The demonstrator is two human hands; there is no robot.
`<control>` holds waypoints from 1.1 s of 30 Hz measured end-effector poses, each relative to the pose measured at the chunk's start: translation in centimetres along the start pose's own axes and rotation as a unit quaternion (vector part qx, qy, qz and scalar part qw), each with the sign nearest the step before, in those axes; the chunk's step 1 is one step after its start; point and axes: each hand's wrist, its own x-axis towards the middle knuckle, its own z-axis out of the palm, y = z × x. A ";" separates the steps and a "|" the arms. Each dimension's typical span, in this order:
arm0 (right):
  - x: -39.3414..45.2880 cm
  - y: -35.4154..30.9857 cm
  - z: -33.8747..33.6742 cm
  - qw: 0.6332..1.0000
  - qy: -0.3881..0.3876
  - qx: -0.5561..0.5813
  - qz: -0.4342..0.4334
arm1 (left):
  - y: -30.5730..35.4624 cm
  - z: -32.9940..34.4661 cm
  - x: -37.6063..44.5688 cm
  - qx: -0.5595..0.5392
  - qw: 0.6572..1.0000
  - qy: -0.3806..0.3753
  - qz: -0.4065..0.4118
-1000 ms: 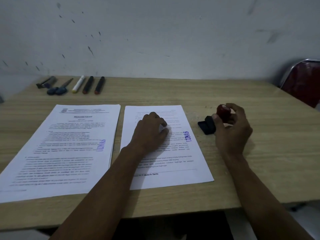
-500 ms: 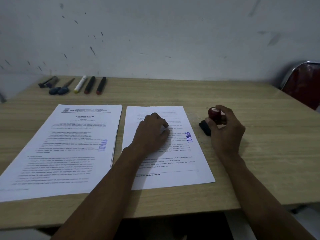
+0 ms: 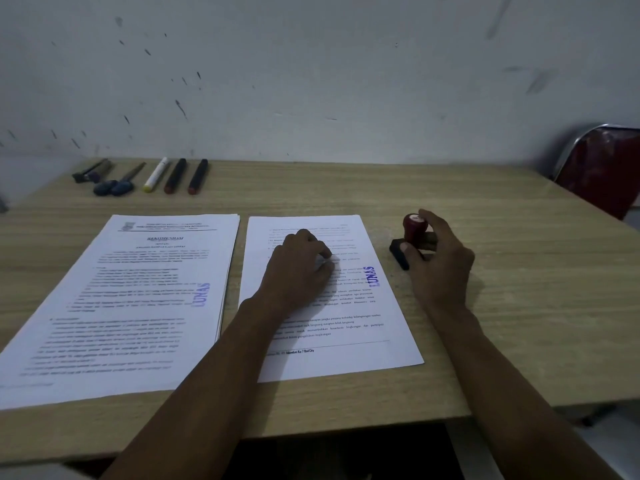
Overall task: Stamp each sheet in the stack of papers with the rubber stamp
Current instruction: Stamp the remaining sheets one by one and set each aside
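Note:
A stack of printed sheets (image 3: 131,299) lies at the left of the wooden table; its top sheet carries a blue "LUNAS" mark. A single sheet (image 3: 346,341) lies to the right of the stack, also marked "LUNAS" in blue near its right edge. My left hand (image 3: 298,271) rests on that single sheet, fingers curled, pressing it flat. My right hand (image 3: 440,265) grips the rubber stamp (image 3: 414,228) by its red knob. The stamp stands on a black ink pad (image 3: 398,254) just right of the sheet.
Several markers and pens (image 3: 173,174) and a pair of blue-handled scissors (image 3: 114,185) lie in a row at the table's far left edge. A red chair (image 3: 602,168) stands at the far right corner. A white wall rises behind the table (image 3: 519,306).
The stamp, tilted over the pad a second ago, has been set upright on the pad by my right hand. My left hand and both paper piles have stayed put.

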 end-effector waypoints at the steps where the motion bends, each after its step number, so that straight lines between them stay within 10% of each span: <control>1: 0.0 0.0 0.0 1.000 0.001 -0.003 0.000 | 0.0 0.0 0.0 0.000 1.000 0.001 0.000; 18: -2.3 -1.7 -1.5 0.995 0.019 -0.089 0.039 | 0.5 -0.3 0.0 0.021 0.998 -0.049 -0.017; 24: -6.0 -3.8 -2.4 0.937 -0.187 -0.289 0.060 | 0.9 -1.0 -0.1 0.033 0.987 -0.151 -0.043; 33: -6.1 -5.5 -2.2 0.971 -0.141 -0.122 0.148 | 1.4 -0.8 -1.4 0.035 0.993 -0.112 -0.023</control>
